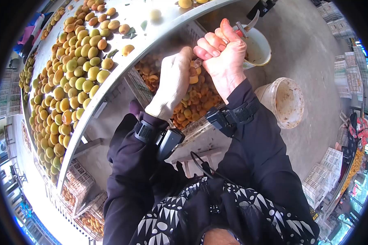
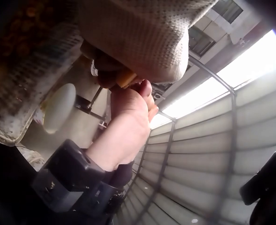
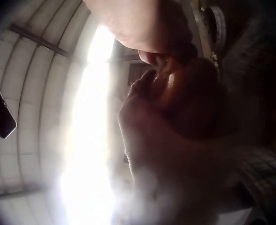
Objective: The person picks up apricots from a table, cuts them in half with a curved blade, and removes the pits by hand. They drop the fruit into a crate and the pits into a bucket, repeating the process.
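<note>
My gloved left hand (image 1: 173, 79) grips a cut orange apricot (image 1: 193, 75) above a crate of apricot halves (image 1: 197, 102). The bare right hand (image 1: 225, 51) is close against it, fingers curled and thumb raised. A small metal-tipped tool (image 1: 197, 63) juts from the lower side of the right fist toward the fruit; its handle is hidden in the fist. In the left wrist view, the knitted glove (image 2: 138, 42) is above the bare hand (image 2: 131, 103), with a bit of orange fruit (image 2: 126, 78) between them. The right wrist view is dark, and shiny fruit (image 3: 170, 82) shows between the hands.
Many whole yellow-green apricots (image 1: 75, 73) cover the white table (image 1: 118, 69) at left. A curved blade (image 1: 253, 19) is by the rim of a pale bucket (image 1: 265, 53). Another stained white bucket (image 1: 288, 102) stands at right. Plastic crates (image 1: 79, 177) sit under the table.
</note>
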A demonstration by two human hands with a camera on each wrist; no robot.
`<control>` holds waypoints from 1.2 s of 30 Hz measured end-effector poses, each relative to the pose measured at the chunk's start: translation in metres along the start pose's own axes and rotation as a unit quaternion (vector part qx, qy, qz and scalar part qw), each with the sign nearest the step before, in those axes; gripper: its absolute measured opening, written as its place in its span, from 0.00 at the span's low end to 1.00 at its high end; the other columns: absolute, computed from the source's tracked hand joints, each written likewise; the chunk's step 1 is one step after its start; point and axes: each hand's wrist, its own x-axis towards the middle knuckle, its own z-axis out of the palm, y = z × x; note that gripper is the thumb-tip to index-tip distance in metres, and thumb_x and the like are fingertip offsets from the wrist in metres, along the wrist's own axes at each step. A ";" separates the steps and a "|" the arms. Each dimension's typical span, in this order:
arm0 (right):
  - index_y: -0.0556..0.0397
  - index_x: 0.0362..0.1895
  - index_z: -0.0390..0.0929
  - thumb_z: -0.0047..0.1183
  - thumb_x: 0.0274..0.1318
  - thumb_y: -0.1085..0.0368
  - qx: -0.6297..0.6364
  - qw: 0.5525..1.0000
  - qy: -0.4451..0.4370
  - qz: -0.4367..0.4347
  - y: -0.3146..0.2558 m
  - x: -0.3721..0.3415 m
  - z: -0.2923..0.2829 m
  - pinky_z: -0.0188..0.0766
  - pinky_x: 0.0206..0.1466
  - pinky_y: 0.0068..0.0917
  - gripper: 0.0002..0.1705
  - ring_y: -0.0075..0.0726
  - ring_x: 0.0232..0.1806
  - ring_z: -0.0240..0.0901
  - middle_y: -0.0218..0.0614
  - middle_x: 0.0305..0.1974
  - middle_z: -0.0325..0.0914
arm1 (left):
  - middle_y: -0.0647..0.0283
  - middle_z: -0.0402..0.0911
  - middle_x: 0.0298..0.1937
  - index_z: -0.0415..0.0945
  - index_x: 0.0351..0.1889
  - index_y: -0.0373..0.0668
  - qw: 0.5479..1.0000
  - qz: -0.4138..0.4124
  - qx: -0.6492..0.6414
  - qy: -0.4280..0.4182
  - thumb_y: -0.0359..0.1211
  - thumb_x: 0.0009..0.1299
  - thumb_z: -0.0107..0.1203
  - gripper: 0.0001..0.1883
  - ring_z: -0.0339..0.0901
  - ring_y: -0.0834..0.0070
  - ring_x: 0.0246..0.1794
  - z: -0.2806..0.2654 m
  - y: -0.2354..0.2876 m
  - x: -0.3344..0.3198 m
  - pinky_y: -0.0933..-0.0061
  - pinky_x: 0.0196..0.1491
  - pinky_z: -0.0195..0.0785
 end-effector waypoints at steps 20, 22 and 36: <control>0.38 0.12 0.52 0.57 0.60 0.48 0.013 0.999 0.033 -0.011 -0.005 0.000 -0.008 0.55 0.25 0.27 0.32 0.23 0.14 0.49 0.20 0.12 0.50 | 0.72 0.73 0.29 0.77 0.39 0.39 0.992 -0.053 0.024 -0.107 0.46 0.69 0.58 0.18 0.68 0.86 0.29 0.003 0.017 -0.004 0.82 0.30 0.62; 0.39 0.13 0.53 0.56 0.63 0.49 0.027 0.999 0.036 0.012 -0.004 -0.002 -0.004 0.54 0.27 0.25 0.31 0.22 0.16 0.50 0.20 0.13 0.51 | 0.71 0.74 0.29 0.77 0.39 0.39 0.993 -0.047 0.012 -0.111 0.42 0.68 0.59 0.14 0.70 0.86 0.28 -0.002 0.022 -0.005 0.83 0.30 0.63; 0.56 0.48 0.73 0.54 0.63 0.59 -0.099 0.992 -0.056 -0.058 -0.030 -0.017 0.018 0.71 0.33 0.30 0.15 0.31 0.25 0.70 0.32 0.25 0.72 | 0.69 0.73 0.27 0.76 0.36 0.35 0.981 -0.033 -0.021 -0.191 0.41 0.70 0.54 0.15 0.68 0.85 0.24 -0.016 0.034 0.001 0.83 0.27 0.63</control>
